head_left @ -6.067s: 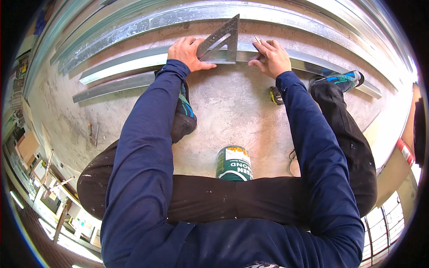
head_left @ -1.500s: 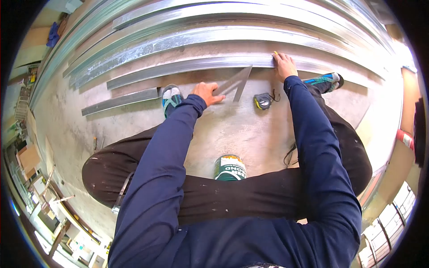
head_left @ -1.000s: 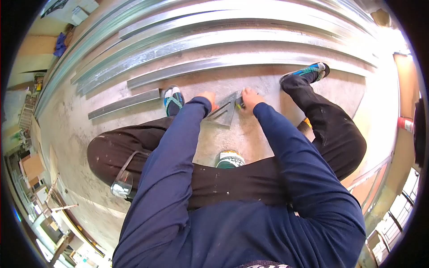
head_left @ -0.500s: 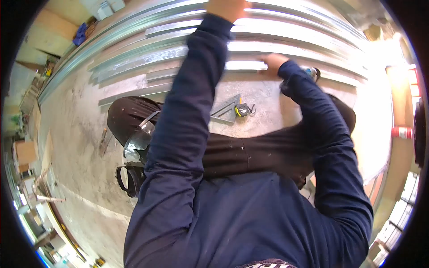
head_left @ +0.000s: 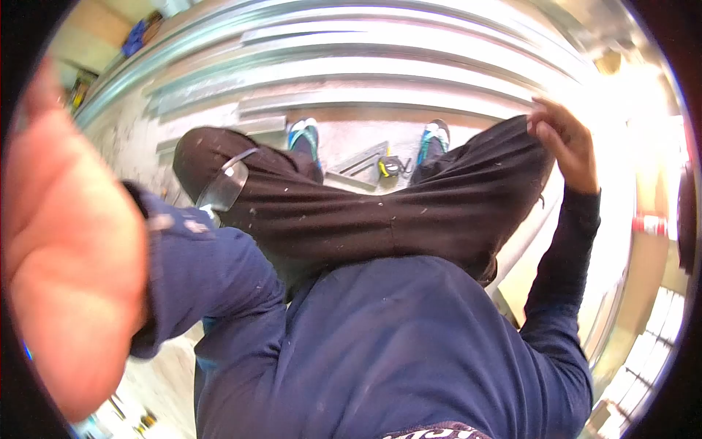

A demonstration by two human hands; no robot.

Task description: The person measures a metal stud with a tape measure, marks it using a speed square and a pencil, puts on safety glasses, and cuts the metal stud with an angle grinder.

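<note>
My left hand is raised very close to the camera at the left, its palm showing and nothing visible in it. Its fingers reach up toward the edge of the view, blurred and partly cut off. Beside my right knee, my right hand hangs in the air with loosely bent, parted fingers and no object in sight. On the floor between my feet lie a metal set square and a yellow-and-black tape measure, the two nearly touching. Clear safety glasses rest on my left thigh.
Several long metal profiles lie side by side across the floor in front of me, bright with glare toward the right. My shoes stand just short of them. A blue bundle sits at the far left, and a red-and-white can at the right.
My left hand has come back from over the profiles to close in front of the camera at the left. My right hand has moved right, to beside the knee. Both shoes now show.
</note>
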